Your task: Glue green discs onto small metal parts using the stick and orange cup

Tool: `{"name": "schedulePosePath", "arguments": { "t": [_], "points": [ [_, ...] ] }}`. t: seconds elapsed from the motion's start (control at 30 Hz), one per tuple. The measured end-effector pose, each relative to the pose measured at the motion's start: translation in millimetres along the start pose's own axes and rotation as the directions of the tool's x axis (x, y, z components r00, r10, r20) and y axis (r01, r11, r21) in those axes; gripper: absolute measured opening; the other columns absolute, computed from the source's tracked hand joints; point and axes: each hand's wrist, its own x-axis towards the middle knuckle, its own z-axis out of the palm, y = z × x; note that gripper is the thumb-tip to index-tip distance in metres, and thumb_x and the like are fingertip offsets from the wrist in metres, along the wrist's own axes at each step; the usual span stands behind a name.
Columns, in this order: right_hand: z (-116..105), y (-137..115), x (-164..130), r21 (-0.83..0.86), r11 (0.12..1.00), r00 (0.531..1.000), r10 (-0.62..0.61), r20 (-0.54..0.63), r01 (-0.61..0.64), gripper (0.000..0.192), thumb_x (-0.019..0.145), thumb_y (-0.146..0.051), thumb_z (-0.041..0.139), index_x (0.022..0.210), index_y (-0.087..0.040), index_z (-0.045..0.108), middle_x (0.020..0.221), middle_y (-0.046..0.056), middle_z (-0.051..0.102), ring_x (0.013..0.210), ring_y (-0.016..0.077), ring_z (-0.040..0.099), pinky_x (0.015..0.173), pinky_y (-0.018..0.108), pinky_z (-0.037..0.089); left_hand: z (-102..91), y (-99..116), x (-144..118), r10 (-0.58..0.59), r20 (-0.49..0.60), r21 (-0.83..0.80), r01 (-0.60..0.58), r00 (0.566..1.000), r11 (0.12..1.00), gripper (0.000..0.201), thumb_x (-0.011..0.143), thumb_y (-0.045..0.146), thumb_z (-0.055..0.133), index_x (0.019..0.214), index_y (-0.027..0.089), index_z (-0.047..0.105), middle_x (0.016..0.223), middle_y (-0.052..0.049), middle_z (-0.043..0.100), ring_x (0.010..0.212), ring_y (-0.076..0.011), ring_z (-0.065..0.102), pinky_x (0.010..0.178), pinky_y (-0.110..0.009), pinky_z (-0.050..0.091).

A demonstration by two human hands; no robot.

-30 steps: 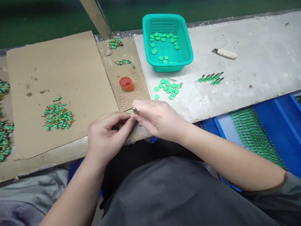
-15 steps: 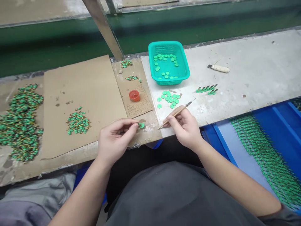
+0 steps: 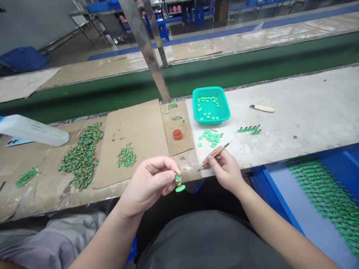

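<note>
- Head view: our left hand (image 3: 148,183) pinches a small green figure (image 3: 178,182) on a round green base between thumb and fingertips, held just off the bench edge, base pointing down and slightly toward our right hand.
- Our right hand (image 3: 226,170) grips a thin wooden-handled brush (image 3: 214,153) like a pen; its long axis runs up and away to the right, with the near end pointing back at the figure.
- The figure lies to the left of our right hand, near but apart from the tool.
- Beyond the right hand, loose green discs (image 3: 209,136) lie before a teal basket (image 3: 224,112); a small red cup (image 3: 177,134) sits beyond our left hand.
- The figure's painted detail is too small to read, and the fingers hide its upper part.
</note>
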Motion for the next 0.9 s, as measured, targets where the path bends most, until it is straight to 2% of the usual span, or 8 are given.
{"name": "schedulePosePath", "arguments": {
  "t": [0.07, 0.13, 0.23, 0.37, 0.47, 0.57, 0.7, 0.9],
  "points": [
    [0.4, -2.6, -2.9, -0.034, 0.999, 0.999, -0.04, -0.014, 0.039, 0.033, 0.112, -0.056, 0.069, 0.1, -0.025, 0.066, 0.087, 0.006, 0.084, 0.079, 0.0227, 0.087, 0.075, 0.034, 0.073, 1.7, -1.6, 1.0, 0.017, -0.001, 0.07, -0.017, 1.0, 0.997, 0.044, 0.072, 0.056, 0.101, 0.073, 0.019, 0.076, 0.057, -0.001, 0.062, 0.045, -0.0084, 0.047, 0.042, -0.018, 0.037],
    [-4.0, -8.3, -10.6, -0.095, 0.992, 0.996, -0.09, -0.025, 0.087, 0.029, 0.113, -0.05, 0.067, 0.098, -0.024, 0.069, 0.088, 0.007, 0.084, 0.079, 0.0222, 0.085, 0.074, 0.033, 0.07, 3.1, -6.7, 8.6, 0.091, -0.045, 0.234, -0.078, 0.995, 0.969, 0.043, 0.075, 0.058, 0.099, 0.077, 0.02, 0.078, 0.062, -0.001, 0.065, 0.048, -0.0096, 0.05, 0.044, -0.019, 0.04],
    [-20.9, -18.2, -30.3, -0.21, 0.967, 0.986, -0.159, -0.04, 0.147, 0.021, 0.109, -0.04, 0.07, 0.097, -0.023, 0.075, 0.088, 0.007, 0.084, 0.081, 0.0223, 0.084, 0.077, 0.032, 0.067, 17.1, -17.6, 41.3, 0.246, -0.071, 0.507, -0.177, 0.967, 0.844, 0.037, 0.081, 0.058, 0.093, 0.087, 0.023, 0.084, 0.074, -0.003, 0.075, 0.057, -0.0138, 0.061, 0.052, -0.022, 0.05],
    [-53.7, -28.1, -63.1, -0.288, 0.945, 0.971, -0.198, -0.133, 0.154, 0.015, 0.107, -0.032, 0.07, 0.096, -0.023, 0.074, 0.089, 0.006, 0.083, 0.083, 0.0213, 0.083, 0.081, 0.032, 0.065, 77.4, -34.4, 107.4, 0.369, 0.055, 0.628, -0.319, 0.928, 0.71, 0.037, 0.083, 0.062, 0.08, 0.088, 0.026, 0.086, 0.094, -0.008, 0.086, 0.083, -0.0243, 0.078, 0.075, -0.032, 0.064],
    [-77.7, -29.8, -80.9, -0.279, 0.953, 0.963, -0.176, -0.204, 0.115, 0.014, 0.11, -0.03, 0.066, 0.099, -0.023, 0.072, 0.09, 0.005, 0.081, 0.081, 0.02, 0.082, 0.078, 0.03, 0.065, 131.6, -49.2, 154.3, 0.416, 0.08, 0.67, -0.358, 0.906, 0.65, 0.039, 0.086, 0.06, 0.072, 0.093, 0.025, 0.088, 0.101, -0.008, 0.088, 0.089, -0.0257, 0.078, 0.082, -0.035, 0.063],
    [-96.0, -27.9, -91.6, -0.257, 0.963, 0.956, -0.143, -0.258, 0.075, 0.016, 0.111, -0.032, 0.066, 0.1, -0.023, 0.07, 0.089, 0.005, 0.08, 0.081, 0.0204, 0.081, 0.077, 0.031, 0.066, 170.0, -61.3, 186.1, 0.449, 0.056, 0.723, -0.347, 0.892, 0.597, 0.04, 0.093, 0.054, 0.065, 0.101, 0.023, 0.089, 0.099, -0.008, 0.087, 0.088, -0.025, 0.075, 0.084, -0.035, 0.059],
    [-111.1, -25.6, -103.5, -0.223, 0.974, 0.949, -0.104, -0.298, 0.037, 0.016, 0.112, -0.034, 0.065, 0.102, -0.023, 0.07, 0.091, 0.005, 0.081, 0.082, 0.0208, 0.082, 0.079, 0.033, 0.067, 193.7, -67.9, 200.4, 0.455, 0.05, 0.786, -0.316, 0.889, 0.532, 0.035, 0.097, 0.046, 0.065, 0.104, 0.023, 0.089, 0.096, -0.008, 0.086, 0.088, -0.0259, 0.075, 0.087, -0.037, 0.056],
    [-122.1, -27.6, -113.7, -0.157, 0.987, 0.95, -0.083, -0.3, 0.036, 0.018, 0.114, -0.035, 0.063, 0.102, -0.024, 0.07, 0.092, 0.004, 0.081, 0.083, 0.0201, 0.083, 0.079, 0.032, 0.067, 206.1, -71.2, 201.7, 0.453, 0.032, 0.855, -0.26, 0.891, 0.45, 0.034, 0.101, 0.04, 0.061, 0.109, 0.021, 0.089, 0.105, -0.01, 0.087, 0.097, -0.0285, 0.077, 0.091, -0.038, 0.056]
  ]
}}
